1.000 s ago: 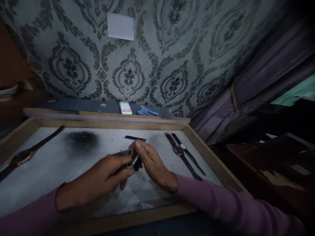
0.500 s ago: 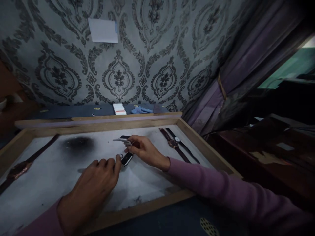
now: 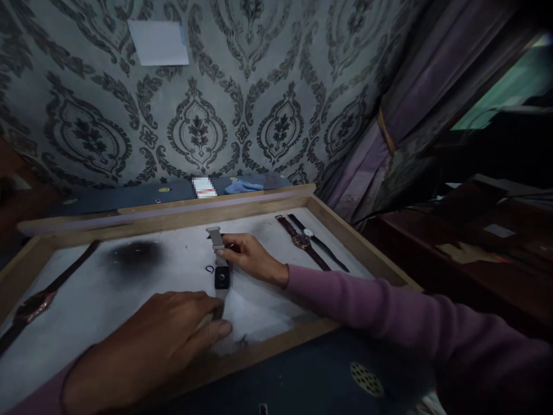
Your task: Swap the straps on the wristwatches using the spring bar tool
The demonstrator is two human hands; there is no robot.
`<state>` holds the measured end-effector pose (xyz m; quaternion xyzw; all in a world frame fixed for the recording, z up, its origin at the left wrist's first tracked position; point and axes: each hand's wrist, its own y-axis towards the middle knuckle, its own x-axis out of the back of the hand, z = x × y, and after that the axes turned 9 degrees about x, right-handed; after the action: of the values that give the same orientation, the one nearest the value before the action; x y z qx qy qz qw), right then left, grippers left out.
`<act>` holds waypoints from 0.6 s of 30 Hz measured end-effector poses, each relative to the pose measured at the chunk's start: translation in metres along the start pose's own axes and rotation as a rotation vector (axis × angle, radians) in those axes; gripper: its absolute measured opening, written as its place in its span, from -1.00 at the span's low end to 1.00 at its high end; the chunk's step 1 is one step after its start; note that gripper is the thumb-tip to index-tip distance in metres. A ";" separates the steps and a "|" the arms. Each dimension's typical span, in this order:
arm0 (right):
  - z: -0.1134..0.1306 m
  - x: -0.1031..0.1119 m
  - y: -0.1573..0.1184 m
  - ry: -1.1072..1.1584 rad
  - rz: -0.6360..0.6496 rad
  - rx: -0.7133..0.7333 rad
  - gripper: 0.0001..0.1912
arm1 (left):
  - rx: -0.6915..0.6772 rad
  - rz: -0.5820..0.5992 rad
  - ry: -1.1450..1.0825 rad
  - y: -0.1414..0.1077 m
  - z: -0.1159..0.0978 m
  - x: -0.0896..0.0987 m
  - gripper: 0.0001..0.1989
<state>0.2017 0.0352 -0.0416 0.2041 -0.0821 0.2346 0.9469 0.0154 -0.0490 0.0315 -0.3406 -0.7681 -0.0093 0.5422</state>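
Note:
A smartwatch (image 3: 222, 278) with a dark square face and grey band is stretched out lengthwise above the white-lined wooden tray. My right hand (image 3: 253, 256) pinches the far part of its band, whose pale end sticks up past the fingers. At the near end of the band, my left hand (image 3: 159, 337) has the strap between forefinger and thumb. A small black loop (image 3: 209, 269) lies just left of the smartwatch. Part of a dark flat item shows behind the right fingers; its kind is hidden.
The tray's wooden rim (image 3: 365, 239) surrounds the work. Inside lie a brown-strapped wristwatch (image 3: 302, 241) and a black-strapped one (image 3: 308, 232) at right, another brown wristwatch (image 3: 34, 305) at left. Behind the rim are a blue cloth (image 3: 244, 187) and a blurred-out white item (image 3: 204, 187).
The smartwatch has turned from slanting to upright in view, face now toward me. My left hand has come nearer and now holds the lower strap. The view has tilted slightly.

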 end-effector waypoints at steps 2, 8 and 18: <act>0.001 0.000 0.000 0.003 -0.003 0.004 -0.92 | -0.015 0.048 -0.066 0.007 0.002 0.008 -0.53; 0.003 -0.003 -0.003 -0.013 -0.001 0.041 -0.86 | 0.068 0.071 -0.315 0.023 0.002 0.008 -0.38; 0.008 -0.008 -0.004 0.050 0.011 0.026 -0.88 | 0.074 -0.048 -0.195 0.043 0.009 -0.023 -0.76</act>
<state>0.1967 0.0252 -0.0378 0.2100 -0.0562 0.2460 0.9446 0.0348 -0.0244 -0.0072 -0.3013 -0.8248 0.0395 0.4768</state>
